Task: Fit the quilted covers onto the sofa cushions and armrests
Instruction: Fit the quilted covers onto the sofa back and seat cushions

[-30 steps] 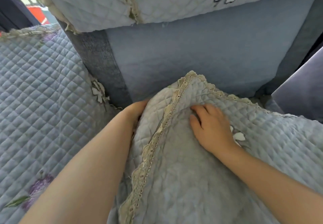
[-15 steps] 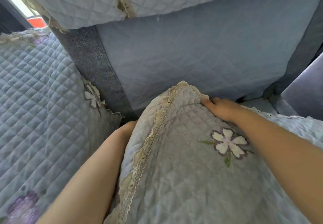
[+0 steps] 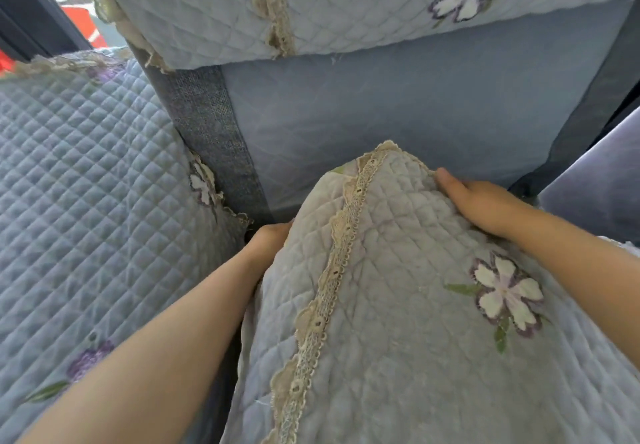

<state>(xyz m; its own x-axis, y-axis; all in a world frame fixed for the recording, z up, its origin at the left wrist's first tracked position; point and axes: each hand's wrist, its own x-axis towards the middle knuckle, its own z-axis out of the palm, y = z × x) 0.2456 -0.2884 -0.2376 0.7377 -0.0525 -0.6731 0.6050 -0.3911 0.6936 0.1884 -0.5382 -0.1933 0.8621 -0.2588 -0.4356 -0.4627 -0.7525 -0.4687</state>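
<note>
Behind everything we see the plain blue back cushion point(image 3: 398, 121) of the sofa, smooth and faintly diamond-stitched. Against its lower edge bulges the quilted cover point(image 3: 398, 322), pale blue-grey, padded, edged with a cream lace trim point(image 3: 332, 270) and embroidered with a white and purple flower point(image 3: 505, 294). We read no labels or writing. Our right hand point(image 3: 485, 204) grips the cover's top corner; our left hand point(image 3: 270, 239) disappears under its left side, fingers hidden, so we cannot tell their state
</note>
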